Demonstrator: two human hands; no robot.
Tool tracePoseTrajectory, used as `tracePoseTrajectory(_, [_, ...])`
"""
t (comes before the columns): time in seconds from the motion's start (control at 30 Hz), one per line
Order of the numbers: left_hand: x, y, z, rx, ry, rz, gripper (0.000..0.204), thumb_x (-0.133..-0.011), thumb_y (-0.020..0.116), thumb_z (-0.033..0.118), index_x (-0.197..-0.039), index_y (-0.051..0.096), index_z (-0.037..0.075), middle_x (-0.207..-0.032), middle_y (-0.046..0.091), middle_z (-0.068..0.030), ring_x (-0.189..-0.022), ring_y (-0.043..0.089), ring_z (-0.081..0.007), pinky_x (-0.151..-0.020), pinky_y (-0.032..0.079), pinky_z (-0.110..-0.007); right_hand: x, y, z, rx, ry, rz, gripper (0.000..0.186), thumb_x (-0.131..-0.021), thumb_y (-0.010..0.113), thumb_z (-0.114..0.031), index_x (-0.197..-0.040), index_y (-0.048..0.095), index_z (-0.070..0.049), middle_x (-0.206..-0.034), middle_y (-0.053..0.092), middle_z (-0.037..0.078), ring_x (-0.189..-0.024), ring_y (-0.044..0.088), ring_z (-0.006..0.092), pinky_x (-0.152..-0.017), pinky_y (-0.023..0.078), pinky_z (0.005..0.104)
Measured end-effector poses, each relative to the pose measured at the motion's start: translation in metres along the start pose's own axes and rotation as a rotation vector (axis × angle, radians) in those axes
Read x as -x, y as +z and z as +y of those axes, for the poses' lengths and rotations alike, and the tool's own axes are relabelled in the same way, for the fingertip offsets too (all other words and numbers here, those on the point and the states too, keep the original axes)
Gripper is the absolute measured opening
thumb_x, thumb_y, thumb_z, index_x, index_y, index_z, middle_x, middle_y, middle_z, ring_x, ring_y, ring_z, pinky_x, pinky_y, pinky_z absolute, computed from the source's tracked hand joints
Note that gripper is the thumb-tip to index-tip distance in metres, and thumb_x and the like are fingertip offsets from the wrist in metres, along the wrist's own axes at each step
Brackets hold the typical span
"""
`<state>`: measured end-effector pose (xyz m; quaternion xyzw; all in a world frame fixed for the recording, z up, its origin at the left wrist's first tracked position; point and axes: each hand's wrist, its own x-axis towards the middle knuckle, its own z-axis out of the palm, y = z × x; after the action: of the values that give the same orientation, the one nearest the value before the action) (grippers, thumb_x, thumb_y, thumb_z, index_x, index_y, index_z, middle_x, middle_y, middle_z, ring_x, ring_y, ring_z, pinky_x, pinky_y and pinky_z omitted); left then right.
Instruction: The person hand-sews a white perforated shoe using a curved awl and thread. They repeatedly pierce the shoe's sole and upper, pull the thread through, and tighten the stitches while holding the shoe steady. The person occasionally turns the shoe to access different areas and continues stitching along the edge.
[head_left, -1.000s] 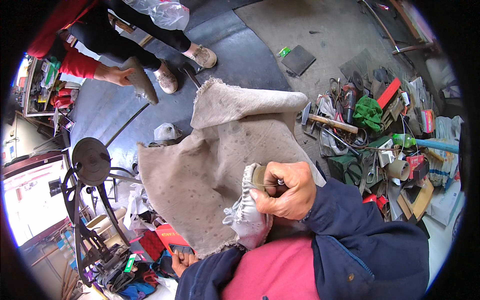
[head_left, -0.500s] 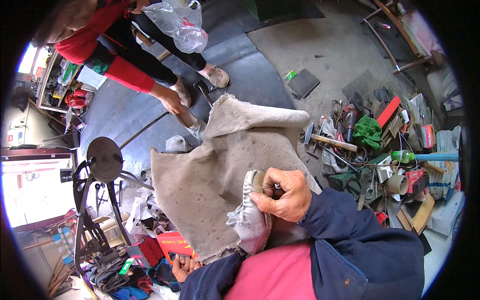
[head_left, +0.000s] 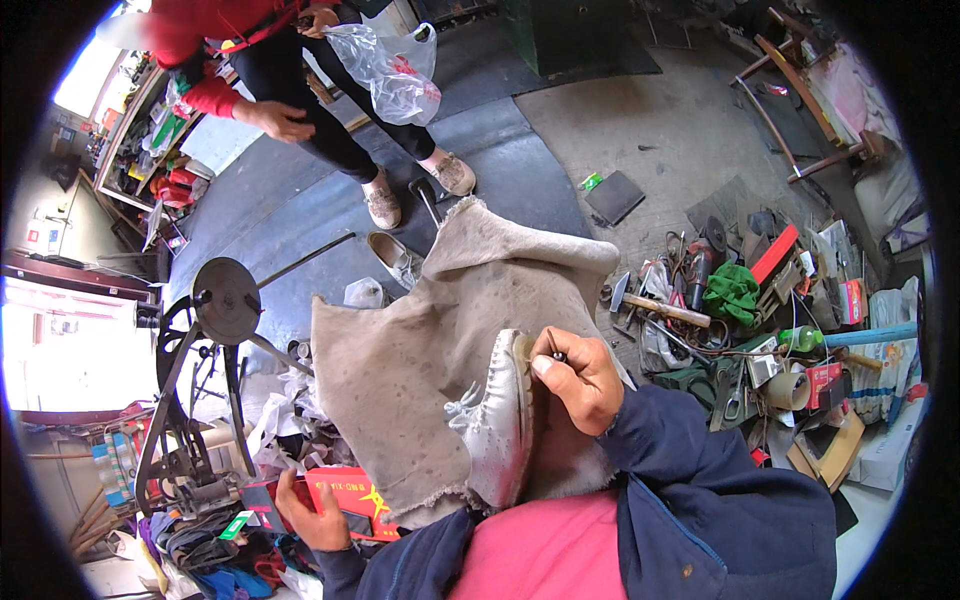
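A silvery-white lace-up shoe (head_left: 490, 430) lies on its side over my lap, on a worn grey-brown cloth (head_left: 400, 370) with frayed edges. At the shoe's sole edge, my right hand (head_left: 582, 378) is closed in a pinch around a slim awl (head_left: 558, 356); only its dark end shows clearly, and its tip is hidden. My left hand (head_left: 315, 515) is off the shoe, low at the left, with fingers apart and nothing in them. It is beside a red box (head_left: 350, 490).
Another pale shoe (head_left: 395, 258) sits on the floor beyond the cloth. A person (head_left: 300, 110) stands there with a clear plastic bag (head_left: 400, 75). At left rises a black iron machine with a round wheel (head_left: 227, 300). A hammer (head_left: 660, 305), a green cloth (head_left: 730, 292) and other tools clutter the right.
My left hand has lifted and spread its fingers. The shoe's sole has turned toward my right hand. The other person has straightened up, letting go of the pale shoe on the floor.
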<state>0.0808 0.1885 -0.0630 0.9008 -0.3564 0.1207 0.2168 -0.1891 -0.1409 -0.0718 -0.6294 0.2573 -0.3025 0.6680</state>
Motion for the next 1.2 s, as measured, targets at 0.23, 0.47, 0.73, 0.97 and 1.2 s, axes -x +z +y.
tracePoseTrajectory(0.23, [-0.056,0.033,0.19,0.742,0.076,-0.452,0.053,-0.08,0.085,0.024,-0.118,0.055,0.004,-0.083,0.058,-0.0064,-0.067,0.053,-0.0148,-0.063,0.046,-0.031,-0.001,0.004,-0.008,0.081,0.04,-0.012,0.019,-0.099,0.055,-0.017,-0.088,0.058,-0.001,-0.074,0.052,0.001,-0.072,0.046,0.0092,-0.066,0.04,0.0277])
tracePoseTrajectory(0.47, [-0.076,0.075,0.247,0.83,0.127,-0.707,0.056,-0.076,0.088,0.015,-0.11,0.045,0.006,-0.085,0.052,-0.0001,-0.077,0.048,-0.0083,-0.068,0.042,-0.024,0.002,-0.021,0.004,0.126,0.01,0.064,0.018,-0.1,0.058,-0.016,-0.097,0.065,0.0,-0.08,0.063,0.005,-0.077,0.055,0.0098,-0.07,0.047,0.0286])
tracePoseTrajectory(0.73, [-0.073,0.092,0.227,1.477,-0.231,-0.98,0.052,-0.083,0.079,-0.001,-0.114,0.039,0.01,-0.109,0.055,-0.003,-0.105,0.054,-0.0122,-0.094,0.044,-0.028,0.011,-0.067,-0.008,0.668,-0.115,0.217,0.033,-0.093,0.056,-0.004,-0.126,0.061,0.002,-0.098,0.068,0.019,-0.086,0.067,0.0299,-0.08,0.052,0.0368])
tracePoseTrajectory(0.97, [-0.076,0.096,0.219,1.514,-0.25,-1.02,0.055,-0.081,0.079,-0.003,-0.114,0.038,0.011,-0.114,0.052,-0.0033,-0.111,0.051,-0.0133,-0.1,0.041,-0.031,0.045,-0.011,-0.021,0.122,-0.077,-0.146,0.047,-0.094,0.055,0.006,-0.14,0.057,-0.001,-0.104,0.07,0.019,-0.085,0.071,0.0265,-0.079,0.056,0.0338])
tracePoseTrajectory(1.2, [-0.076,0.094,0.223,1.529,-0.309,-1.035,0.055,-0.079,0.082,-0.003,-0.11,0.038,0.011,-0.111,0.053,-0.0029,-0.108,0.052,-0.0123,-0.098,0.043,-0.031,0.032,-0.017,-0.027,0.136,-0.038,-0.193,0.044,-0.095,0.054,0.008,-0.137,0.061,-0.001,-0.1,0.073,0.018,-0.079,0.072,0.0223,-0.075,0.057,0.0318])
